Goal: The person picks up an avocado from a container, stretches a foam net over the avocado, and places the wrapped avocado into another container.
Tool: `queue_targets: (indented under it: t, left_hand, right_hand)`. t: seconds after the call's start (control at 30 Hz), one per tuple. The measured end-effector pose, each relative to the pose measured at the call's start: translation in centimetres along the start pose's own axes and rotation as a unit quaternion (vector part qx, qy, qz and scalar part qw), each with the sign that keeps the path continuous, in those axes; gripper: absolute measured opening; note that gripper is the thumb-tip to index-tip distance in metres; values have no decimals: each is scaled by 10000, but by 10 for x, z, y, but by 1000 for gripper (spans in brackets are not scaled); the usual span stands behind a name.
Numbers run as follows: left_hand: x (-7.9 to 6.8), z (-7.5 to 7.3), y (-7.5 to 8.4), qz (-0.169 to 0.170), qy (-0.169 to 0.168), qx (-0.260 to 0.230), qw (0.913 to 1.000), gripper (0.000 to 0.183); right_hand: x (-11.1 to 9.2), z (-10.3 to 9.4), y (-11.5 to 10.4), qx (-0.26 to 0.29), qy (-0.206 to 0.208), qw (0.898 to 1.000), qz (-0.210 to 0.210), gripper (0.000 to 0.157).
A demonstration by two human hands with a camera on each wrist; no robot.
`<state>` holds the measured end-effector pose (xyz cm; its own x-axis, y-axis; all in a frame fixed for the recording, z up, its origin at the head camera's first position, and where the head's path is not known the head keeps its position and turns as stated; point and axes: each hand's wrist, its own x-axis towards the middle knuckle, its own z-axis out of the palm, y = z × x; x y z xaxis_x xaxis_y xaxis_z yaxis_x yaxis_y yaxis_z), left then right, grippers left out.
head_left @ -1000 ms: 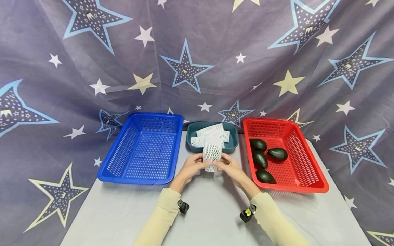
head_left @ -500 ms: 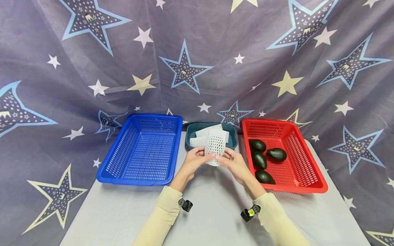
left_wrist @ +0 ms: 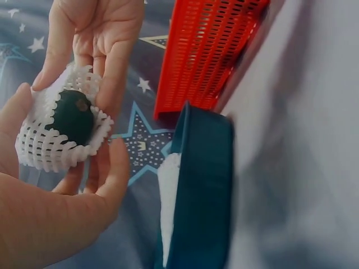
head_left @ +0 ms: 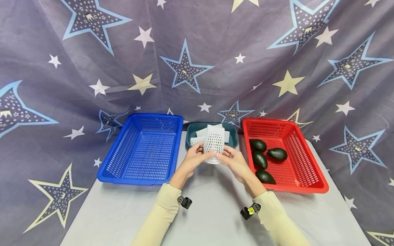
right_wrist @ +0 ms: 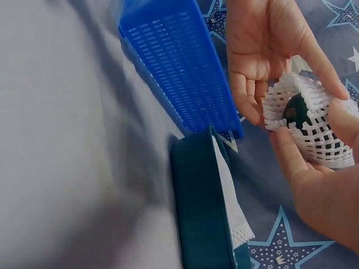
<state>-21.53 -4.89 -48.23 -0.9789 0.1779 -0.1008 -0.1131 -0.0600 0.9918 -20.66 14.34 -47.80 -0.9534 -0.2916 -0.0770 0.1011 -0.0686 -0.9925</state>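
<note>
Both hands hold a white foam net sleeve (head_left: 213, 141) between them, over the front of the teal tray. Inside the sleeve sits a dark green avocado (left_wrist: 73, 116), its end showing through the sleeve's opening in both wrist views. My left hand (head_left: 192, 162) grips the left side, thumb on the near face and fingers curled behind. On the right side my right hand (head_left: 236, 164) grips it in the same way, the two thumb tips close together. In the right wrist view the netting (right_wrist: 325, 143) is stretched over the avocado's side.
A teal tray (head_left: 191, 128) with several white foam sleeves (head_left: 202, 132) stands behind the hands. To the left is a blue basket (head_left: 147, 153). The red basket (head_left: 300, 159) at right holds several avocados (head_left: 277, 154). A starry curtain (head_left: 215, 30) hangs behind the table (head_left: 212, 212).
The sleeve with the avocado has shifted a little away from me and slightly right over the last second, its far end standing higher in view. Both hands moved with it, keeping hold.
</note>
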Motion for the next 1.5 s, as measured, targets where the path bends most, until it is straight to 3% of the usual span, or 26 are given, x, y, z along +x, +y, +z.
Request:
queue_targets:
  t: [0.13,0.3,0.53,0.73,0.93,1.2,1.33,1.5]
  left_hand:
    - [3,-1,7,-24,-84,96,9999,61]
    - [7,-3,20,-196,-321,-145,9992,62]
    - [11,-14,45,-276,-497,-419,9975,65]
    - [19,-30,64,8,-153,-147,9998,65]
    - [25,-66,78,131,588,204,9980,70]
    - [30,-131,73,-202,1547,1033,9823,86]
    - [29,-155,66,-501,1689,1264,9762,89]
    - [30,-179,56,-792,1671,1557,9704,80]
  right_hand:
    - [1,1,-5,-254,-72,9996,-118,53]
    - [5,3,-14,-716,-171,9967,-329,49]
    - [13,8,-42,-1030,-420,9933,-320,55]
    - [22,-2,-72,-1410,-349,9871,-670,60]
    - [28,-36,-98,-1892,-54,9770,-982,57]
    - [31,-95,-102,-3319,146,9387,-915,60]
    - [30,-119,-90,-3975,21,9146,-741,59]
    - [27,-145,-75,-4860,-64,8726,-480,54]
